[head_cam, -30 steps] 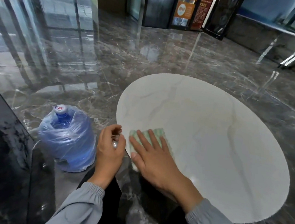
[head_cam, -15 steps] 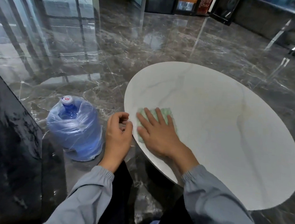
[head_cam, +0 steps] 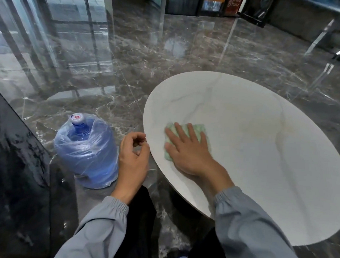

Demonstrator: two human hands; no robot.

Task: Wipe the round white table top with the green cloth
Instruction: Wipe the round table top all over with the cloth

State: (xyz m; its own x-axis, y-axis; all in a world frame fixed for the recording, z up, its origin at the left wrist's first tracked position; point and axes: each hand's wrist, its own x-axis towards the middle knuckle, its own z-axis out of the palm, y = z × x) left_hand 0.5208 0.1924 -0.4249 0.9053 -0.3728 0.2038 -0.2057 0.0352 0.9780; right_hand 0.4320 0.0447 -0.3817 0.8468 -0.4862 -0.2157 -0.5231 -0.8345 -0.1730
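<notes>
right hand (head_cam: 187, 150) lies flat, fingers straight, pressing the cloth (head_cam: 198, 129) onto the table top (head_cam: 264, 156) near its left rim. left hand (head_cam: 133, 156) hangs just off that rim, fingers loosely curled, nothing visible in it. risks, my guess: a leftward stroke could push the cloth over the edge; weight on the rim might tip the top toward the jug (head_cam: 86, 152) close by. top pale, veined, glossy. floor (head_cam: 170, 67) dark polished marble, likely slippery; glass panels beyond.
</notes>
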